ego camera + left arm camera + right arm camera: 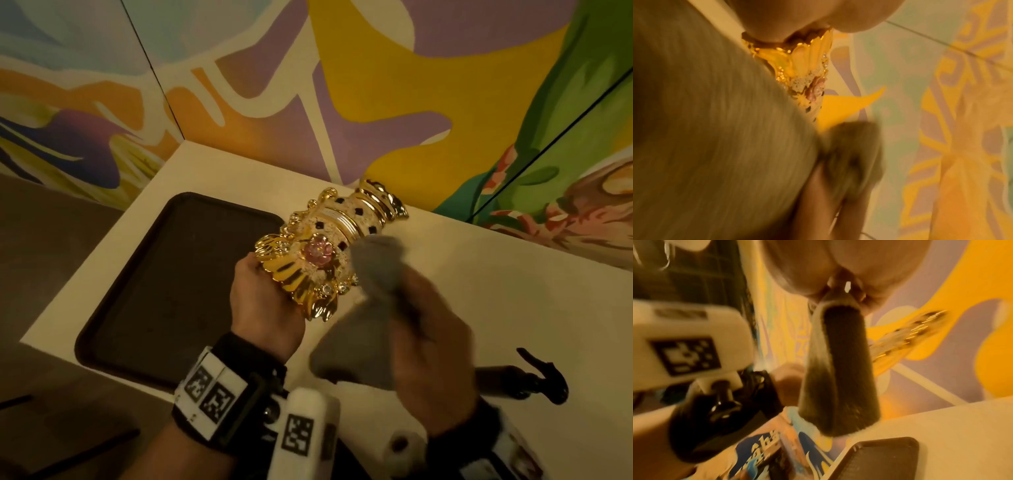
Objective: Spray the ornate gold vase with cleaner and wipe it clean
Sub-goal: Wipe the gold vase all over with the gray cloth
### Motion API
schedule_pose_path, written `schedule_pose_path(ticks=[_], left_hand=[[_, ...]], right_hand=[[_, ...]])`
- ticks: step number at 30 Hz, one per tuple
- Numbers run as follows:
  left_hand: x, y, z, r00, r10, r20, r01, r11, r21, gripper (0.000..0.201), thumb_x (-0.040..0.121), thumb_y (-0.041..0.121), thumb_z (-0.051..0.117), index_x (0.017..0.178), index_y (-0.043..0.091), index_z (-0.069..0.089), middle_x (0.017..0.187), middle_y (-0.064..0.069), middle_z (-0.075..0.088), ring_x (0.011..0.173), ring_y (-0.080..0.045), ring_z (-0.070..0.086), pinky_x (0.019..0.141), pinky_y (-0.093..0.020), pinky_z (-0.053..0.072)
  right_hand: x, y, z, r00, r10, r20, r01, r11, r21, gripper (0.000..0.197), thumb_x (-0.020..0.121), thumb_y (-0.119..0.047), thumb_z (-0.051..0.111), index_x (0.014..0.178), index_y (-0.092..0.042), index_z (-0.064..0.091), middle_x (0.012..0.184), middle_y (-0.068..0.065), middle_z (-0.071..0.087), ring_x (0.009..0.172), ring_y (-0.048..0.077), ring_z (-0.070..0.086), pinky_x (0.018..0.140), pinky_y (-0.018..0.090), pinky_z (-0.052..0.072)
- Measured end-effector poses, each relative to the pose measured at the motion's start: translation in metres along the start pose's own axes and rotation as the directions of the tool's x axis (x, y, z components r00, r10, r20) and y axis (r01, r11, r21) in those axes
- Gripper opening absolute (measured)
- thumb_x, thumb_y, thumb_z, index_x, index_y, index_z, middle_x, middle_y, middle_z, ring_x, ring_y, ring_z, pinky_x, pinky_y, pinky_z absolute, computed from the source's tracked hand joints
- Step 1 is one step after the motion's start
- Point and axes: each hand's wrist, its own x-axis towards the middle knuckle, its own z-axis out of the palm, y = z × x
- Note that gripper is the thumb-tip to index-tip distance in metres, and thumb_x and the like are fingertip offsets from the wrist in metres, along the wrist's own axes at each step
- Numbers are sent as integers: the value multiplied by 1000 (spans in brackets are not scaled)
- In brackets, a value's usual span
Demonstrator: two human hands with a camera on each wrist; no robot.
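Observation:
The ornate gold vase (329,246), with a pink flower and black gems, is held tilted above the white table, its mouth toward the wall. My left hand (265,294) grips its fluted gold base (797,53). My right hand (428,329) clutches a grey cloth (370,274) whose upper end touches the vase's body beside the neck. In the right wrist view the cloth (840,369) hangs from my curled fingers, with the blurred vase (906,337) behind it. The black spray bottle (534,377) lies on the table to the right, partly hidden by my right hand.
A dark brown tray (164,291) lies on the white table (513,281) at the left, under the vase's base. A colourful mural wall (376,85) stands right behind the table. The table's left edge drops to a dark floor.

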Motion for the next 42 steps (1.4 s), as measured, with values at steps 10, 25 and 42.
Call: schedule_pose_path(ticks=[10, 25, 42], left_hand=[[-10, 11, 13, 984, 169, 49, -176, 957, 233, 21, 86, 18, 59, 99, 3, 62, 75, 13, 64, 71, 21, 51, 68, 4, 36], [-25, 16, 29, 978, 169, 126, -189, 968, 167, 32, 100, 24, 37, 100, 4, 62, 84, -6, 66, 69, 2, 67, 66, -9, 55], [-31, 4, 22, 972, 226, 68, -236, 924, 301, 33, 98, -17, 28, 90, 8, 48, 46, 20, 62, 46, 15, 57, 44, 2, 40]], right_hand=[[0, -11, -1, 981, -176, 87, 195, 914, -355, 42, 82, -5, 52, 121, -18, 51, 116, -4, 51, 90, 23, 53, 71, 33, 50], [-1, -15, 41, 980, -104, 168, 181, 815, -550, 50, 77, -9, 40, 124, -12, 57, 116, -1, 45, 90, 23, 47, 60, 34, 48], [-9, -13, 42, 947, -133, 293, 281, 788, -549, 60, 68, -8, 57, 126, -17, 45, 118, -3, 45, 86, 25, 49, 62, 35, 48]])
